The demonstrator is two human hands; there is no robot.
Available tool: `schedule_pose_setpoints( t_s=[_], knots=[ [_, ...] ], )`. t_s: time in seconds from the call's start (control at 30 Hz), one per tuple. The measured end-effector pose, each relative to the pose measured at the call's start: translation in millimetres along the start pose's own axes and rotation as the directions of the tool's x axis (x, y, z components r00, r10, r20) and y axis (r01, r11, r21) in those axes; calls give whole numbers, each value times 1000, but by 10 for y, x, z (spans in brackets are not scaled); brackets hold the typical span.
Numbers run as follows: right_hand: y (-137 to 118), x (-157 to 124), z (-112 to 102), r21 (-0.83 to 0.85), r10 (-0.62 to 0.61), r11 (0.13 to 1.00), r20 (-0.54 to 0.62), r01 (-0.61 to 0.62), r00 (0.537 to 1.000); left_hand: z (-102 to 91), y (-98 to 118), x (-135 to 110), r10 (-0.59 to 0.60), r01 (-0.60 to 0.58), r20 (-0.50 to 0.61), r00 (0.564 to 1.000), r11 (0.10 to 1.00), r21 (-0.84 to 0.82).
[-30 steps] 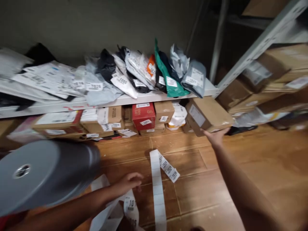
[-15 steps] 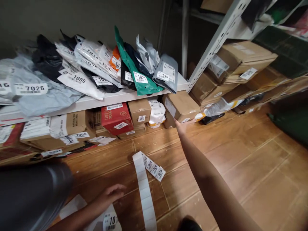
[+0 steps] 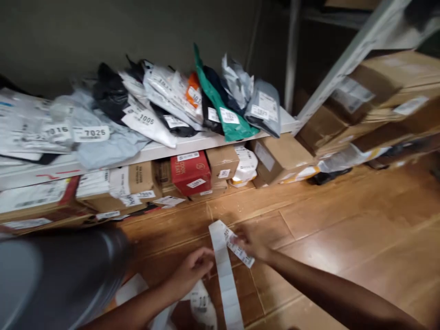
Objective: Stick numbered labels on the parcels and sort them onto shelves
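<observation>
A long paper strip of labels (image 3: 225, 275) lies folded on the wooden floor in front of me, its blank side up. The folded-over end with printed number labels (image 3: 244, 256) angles off to the right. My right hand (image 3: 252, 243) is at this printed end, its fingers over or on the labels; motion blur hides whether they pinch it. Just left of the strip, my left hand (image 3: 197, 263) is loosely curled with a gap between thumb and fingers, and nothing shows in it. Under my left forearm lies a white parcel bag (image 3: 202, 302) with a number label.
Numbered parcel bags, among them a green one (image 3: 230, 119) and a grey one (image 3: 264, 107), line a white shelf (image 3: 137, 156). Beneath it stand a red box (image 3: 190, 172) and a brown carton (image 3: 283, 153). Stacked cartons (image 3: 364, 87) are at the right. My clothed leg (image 3: 68, 275) fills the lower left.
My right hand has left the brown carton under the shelf and come down to the printed labels. My left hand has moved right, closer to the strip. The view has shifted left.
</observation>
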State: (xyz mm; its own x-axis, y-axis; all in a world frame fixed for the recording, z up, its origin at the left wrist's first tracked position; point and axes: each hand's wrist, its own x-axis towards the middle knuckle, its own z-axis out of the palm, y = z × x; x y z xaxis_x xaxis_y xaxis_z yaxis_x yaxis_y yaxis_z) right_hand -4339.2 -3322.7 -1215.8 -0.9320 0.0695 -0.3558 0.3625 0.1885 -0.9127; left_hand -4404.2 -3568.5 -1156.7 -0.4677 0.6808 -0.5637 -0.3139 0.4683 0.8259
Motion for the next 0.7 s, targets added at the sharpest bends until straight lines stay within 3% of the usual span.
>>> schedule_pose_setpoints(
  t_s=[0.03,0.07,0.13,0.2,0.27,0.33,0.43,0.5,0.57,0.63,0.7],
  knots=[
    [-92,-187,188,17,7,1000,256,-11,967,9,171,-18,41,-40,-19,999,999,36],
    [-243,-370,330,38,-19,999,430,2,902,27,372,-57,99,-96,-38,994,991,90],
    [-708,-701,484,107,-74,994,580,14,811,79,835,-213,197,-192,-36,980,973,127],
    [-1298,-979,514,157,-90,988,554,2,828,129,1311,-475,248,-244,-20,969,964,101],
    [-1890,-1238,467,172,-33,984,441,-49,897,163,1733,-807,241,-240,-58,969,970,25],
    [-2440,-1527,365,193,55,973,344,-128,937,182,2089,-1173,167,-180,-142,976,980,-88],
    [-3303,-2060,136,256,133,943,302,-214,944,176,2647,-1811,10,-56,-200,980,972,-230],
    [-4005,-2478,-51,299,142,927,271,-224,952,142,3148,-2361,-25,0,-111,993,975,-221],
    [-4827,-2950,-253,344,125,913,273,-218,954,106,3762,-3037,33,-31,16,999,993,-115],
    [-5711,-3485,-458,371,86,905,321,-208,943,110,4411,-3805,115,-121,89,989,990,74],
    [-6557,-4080,-664,380,43,908,332,-175,942,190,4990,-4586,174,-191,81,981,930,315]
  ],
)
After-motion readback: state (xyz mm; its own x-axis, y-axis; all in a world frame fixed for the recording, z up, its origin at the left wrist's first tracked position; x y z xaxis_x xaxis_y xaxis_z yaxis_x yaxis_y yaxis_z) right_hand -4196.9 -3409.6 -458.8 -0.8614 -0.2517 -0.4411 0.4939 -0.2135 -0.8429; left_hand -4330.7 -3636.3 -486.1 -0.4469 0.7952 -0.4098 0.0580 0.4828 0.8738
